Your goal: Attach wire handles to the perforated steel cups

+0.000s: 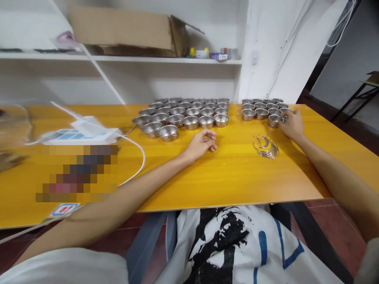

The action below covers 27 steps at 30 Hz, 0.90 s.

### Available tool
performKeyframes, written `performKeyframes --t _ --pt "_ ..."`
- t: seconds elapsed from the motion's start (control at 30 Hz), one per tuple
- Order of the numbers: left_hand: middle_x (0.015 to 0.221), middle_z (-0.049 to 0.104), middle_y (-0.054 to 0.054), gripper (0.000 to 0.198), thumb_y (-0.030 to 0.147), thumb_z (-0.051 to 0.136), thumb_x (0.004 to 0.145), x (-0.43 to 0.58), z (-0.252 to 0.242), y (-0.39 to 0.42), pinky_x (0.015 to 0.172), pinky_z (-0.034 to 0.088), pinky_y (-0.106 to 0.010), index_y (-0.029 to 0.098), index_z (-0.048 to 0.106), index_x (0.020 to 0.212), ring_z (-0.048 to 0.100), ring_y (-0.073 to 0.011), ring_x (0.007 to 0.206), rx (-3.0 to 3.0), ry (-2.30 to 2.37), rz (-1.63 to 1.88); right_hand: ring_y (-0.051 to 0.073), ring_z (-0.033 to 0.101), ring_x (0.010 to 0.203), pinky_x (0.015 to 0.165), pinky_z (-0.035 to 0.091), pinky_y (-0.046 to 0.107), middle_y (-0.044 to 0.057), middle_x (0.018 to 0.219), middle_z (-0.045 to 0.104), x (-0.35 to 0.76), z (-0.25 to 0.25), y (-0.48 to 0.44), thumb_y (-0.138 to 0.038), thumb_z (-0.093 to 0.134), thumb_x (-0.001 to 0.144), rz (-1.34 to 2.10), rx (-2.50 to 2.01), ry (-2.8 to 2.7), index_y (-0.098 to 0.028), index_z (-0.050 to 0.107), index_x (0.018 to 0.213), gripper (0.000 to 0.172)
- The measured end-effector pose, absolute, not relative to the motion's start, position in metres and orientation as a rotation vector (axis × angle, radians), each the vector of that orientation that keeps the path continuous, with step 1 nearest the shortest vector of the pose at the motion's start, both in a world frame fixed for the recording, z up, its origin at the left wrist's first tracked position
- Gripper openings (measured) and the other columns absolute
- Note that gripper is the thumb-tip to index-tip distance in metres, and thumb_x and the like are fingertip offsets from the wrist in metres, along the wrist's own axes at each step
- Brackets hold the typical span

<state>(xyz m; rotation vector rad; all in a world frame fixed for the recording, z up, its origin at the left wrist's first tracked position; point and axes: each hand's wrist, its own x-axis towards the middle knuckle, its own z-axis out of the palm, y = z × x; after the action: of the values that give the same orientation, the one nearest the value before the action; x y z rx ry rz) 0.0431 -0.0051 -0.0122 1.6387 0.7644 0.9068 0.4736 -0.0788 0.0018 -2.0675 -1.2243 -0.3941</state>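
Observation:
My left hand (200, 145) rests on the yellow table in front of a large group of small perforated metal cups (192, 122). Its fingers are loosely bent and apart, with nothing in them. At the right, my right hand (293, 124) has its fingers closed at the rim of a metal cup (274, 121), at the front corner of a smaller group of cups (248, 114). My fingertips hide part of that corner. Between my hands and nearer to me lies a loose pile of thin curved metal wires (268, 149).
A white power strip (85, 136) with a white cable (143, 157) lies on the table (225, 181) at the left, near a pixelated patch. Behind stands a white shelf (207, 60) with a cardboard box (124, 29) and small packages.

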Motion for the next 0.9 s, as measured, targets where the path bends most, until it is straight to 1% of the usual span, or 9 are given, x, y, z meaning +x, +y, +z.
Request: performKeyframes --t 0.13,0.23,0.3,0.37,0.43,0.57,0.67,0.77,0.9 --pt "0.105 0.066 -0.004 0.027 0.005 0.069 0.084 0.041 -0.013 -0.005 0.068 0.06 -0.03 0.017 0.065 0.108 0.071 -0.0154 0.079 1.756 0.786 0.929 0.038 0.067 0.123 0.108 0.055 0.057 0.022 0.136 0.066 0.486 0.016 -0.09 -0.016 0.062 0.089 -0.509 -1.994 -1.123 -0.022 0.078 0.115 0.031" --pt "0.119 0.068 -0.011 0.026 0.009 0.069 0.087 0.038 -0.011 -0.001 0.099 0.063 -0.049 0.019 0.069 0.111 0.068 -0.0287 0.113 2.216 0.805 0.981 0.039 0.067 0.126 0.113 0.053 0.058 0.024 0.132 0.071 0.483 0.025 -0.092 -0.014 0.058 0.091 -0.479 -1.897 -1.204 -0.019 0.079 0.108 0.027" --pt "0.131 0.067 -0.017 0.032 0.012 0.069 0.088 0.039 -0.007 0.006 0.119 0.052 -0.062 0.018 0.07 0.119 0.057 -0.0392 0.136 2.572 0.834 0.966 0.037 0.073 0.114 0.108 0.056 0.056 0.021 0.12 0.077 0.47 0.027 -0.091 -0.017 0.06 0.092 -0.321 -1.881 -1.357 -0.018 0.08 0.102 0.022" --pt "0.145 0.061 -0.023 0.042 0.014 0.07 0.087 0.045 -0.002 0.018 0.124 0.046 -0.069 0.016 0.068 0.129 0.045 -0.0477 0.148 2.75 0.891 0.913 0.03 0.076 0.094 0.094 0.061 0.048 0.014 0.104 0.082 0.451 0.029 -0.089 -0.022 0.066 0.092 -0.083 -1.869 -1.552 -0.019 0.081 0.098 0.017" --pt "0.155 0.054 -0.027 0.049 0.014 0.069 0.087 0.055 0.002 0.033 0.124 0.044 -0.072 0.014 0.067 0.136 0.039 -0.0517 0.154 2.83 0.906 0.863 0.025 0.075 0.083 0.083 0.061 0.04 0.009 0.097 0.084 0.43 0.029 -0.09 -0.027 0.072 0.091 0.124 -1.825 -1.744 -0.021 0.083 0.1 0.015" --pt "0.148 0.06 -0.025 0.044 0.015 0.068 0.088 0.079 0.01 0.055 0.128 0.032 -0.08 0.014 0.07 0.132 0.039 -0.053 0.153 2.925 0.846 0.821 0.026 0.078 0.088 0.084 0.059 0.037 0.006 0.096 0.085 0.398 0.031 -0.098 -0.028 0.077 0.088 0.178 -1.722 -2.073 -0.023 0.083 0.106 0.02" --pt "0.138 0.066 -0.022 0.03 0.013 0.064 0.093 0.084 0.013 0.052 0.128 0.031 -0.08 0.016 0.075 0.121 0.041 -0.0503 0.152 2.939 0.818 0.809 0.027 0.079 0.092 0.085 0.057 0.036 0.006 0.099 0.084 0.386 0.028 -0.101 -0.027 0.078 0.088 0.164 -1.734 -2.159 -0.023 0.081 0.108 0.021" --pt "0.146 0.062 -0.022 0.02 0.015 0.062 0.098 0.073 0.014 0.033 0.128 0.034 -0.077 0.017 0.075 0.113 0.039 -0.0479 0.154 2.926 0.745 0.809 0.028 0.078 0.094 0.084 0.057 0.036 0.009 0.104 0.084 0.38 0.02 -0.1 -0.03 0.079 0.089 0.07 -1.82 -2.112 -0.023 0.081 0.111 0.023" --pt "0.158 0.051 -0.02 0.013 0.031 0.073 0.1 0.05 0.007 0.005 0.13 0.038 -0.069 0.02 0.072 0.107 0.037 -0.0442 0.157 2.867 0.601 0.845 0.034 0.077 0.104 0.087 0.058 0.04 0.016 0.119 0.08 0.375 0.01 -0.096 -0.033 0.079 0.09 -0.197 -1.928 -1.996 -0.021 0.082 0.119 0.032"
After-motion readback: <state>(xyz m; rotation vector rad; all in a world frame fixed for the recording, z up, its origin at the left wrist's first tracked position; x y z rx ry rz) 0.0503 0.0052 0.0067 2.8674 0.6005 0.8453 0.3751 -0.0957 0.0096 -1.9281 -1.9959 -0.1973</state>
